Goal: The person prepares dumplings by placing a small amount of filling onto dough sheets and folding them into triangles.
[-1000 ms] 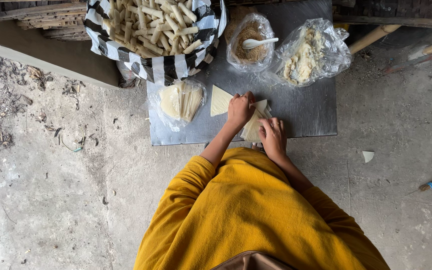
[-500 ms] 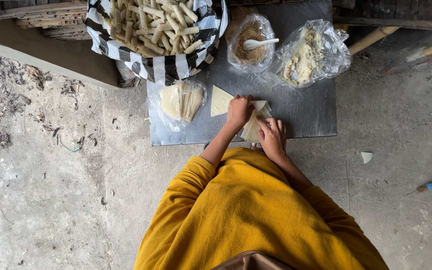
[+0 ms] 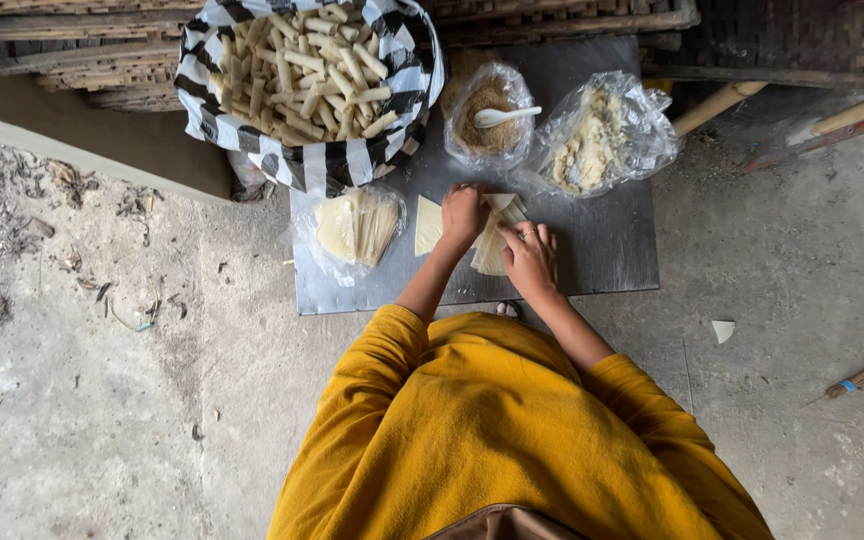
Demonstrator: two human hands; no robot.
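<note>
On the concrete floor lies a dark board [image 3: 602, 250], and everything is best placed by it. Off the board's far left corner sits a black-and-white striped bag [image 3: 392, 150] heaped with pale finished rolls [image 3: 302, 70]. On the board's left part lies a clear bag of stacked wrappers [image 3: 357, 225]. Just right of that, one loose wrapper [image 3: 428, 224] lies flat.

Near the board's middle the left hand [image 3: 464, 214] is curled, knuckles up, fingertips pressed down on a wrapper sheet [image 3: 492, 250]. I cannot tell whether it pinches an edge or only pins it. The right hand [image 3: 530, 258], just beside it toward the board's near edge, lies with fingers spread flat over the same sheet, a ring showing.

At the far edge, behind the hands, stands a bag of brown filling [image 3: 487, 110] with a white spoon [image 3: 505, 116] in it. To its right is a bag of pale crumbly filling [image 3: 592, 145].

The sheet looks thin, light and limp, likely to tear or crease. I would take it by a corner or an edge, with flat fingers rather than nails.

Against the earlier frames, little differs: both hands remain on the sheet at the same spot, with the bags unmoved.
</note>
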